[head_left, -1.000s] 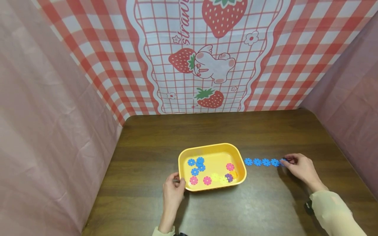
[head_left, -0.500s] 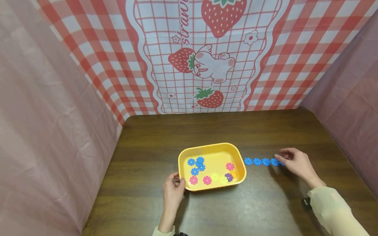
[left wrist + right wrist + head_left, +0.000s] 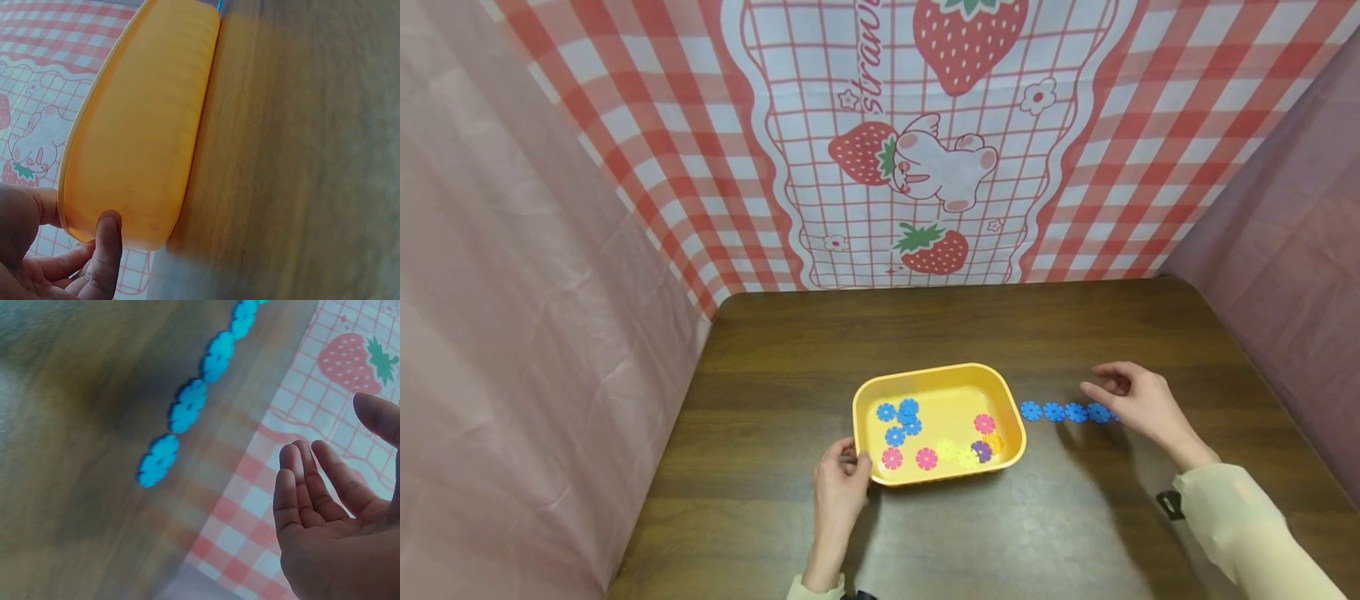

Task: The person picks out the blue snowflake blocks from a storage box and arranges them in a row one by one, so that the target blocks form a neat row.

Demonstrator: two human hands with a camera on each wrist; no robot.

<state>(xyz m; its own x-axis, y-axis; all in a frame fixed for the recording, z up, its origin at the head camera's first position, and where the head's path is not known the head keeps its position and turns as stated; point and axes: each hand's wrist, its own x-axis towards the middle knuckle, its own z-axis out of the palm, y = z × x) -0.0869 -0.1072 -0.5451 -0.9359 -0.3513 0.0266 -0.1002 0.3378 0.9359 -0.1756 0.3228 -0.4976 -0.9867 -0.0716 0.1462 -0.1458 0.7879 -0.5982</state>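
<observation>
At the near left corner of a yellow plastic bin [image 3: 940, 379], my left hand [image 3: 838, 487] pinches the rim; the left wrist view shows fingertips [image 3: 109, 228] against its outer wall. Blue notched flower-shaped discs [image 3: 1054, 412] lie in a straight row on the table, right of the bin. Above the right end of that row hovers my right hand [image 3: 1142, 404], holding nothing, its fingers apart from the thumb and slightly bent. It partly hides the last disc in the head view. The right wrist view shows the row's end disc [image 3: 158, 460] apart from the hand.
Inside the bin lie several blue discs [image 3: 895, 436], pink discs [image 3: 927, 458], yellow ones, a purple disc [image 3: 981, 452] and an orange one. A checked strawberry cloth [image 3: 917, 183] hangs behind the wooden table [image 3: 790, 333]. Pink curtains [image 3: 550, 333] flank both sides.
My right hand has let go of the rightmost blue disc, lifted, and moved left and away from me over the row. My left hand and the bin stay in place.
</observation>
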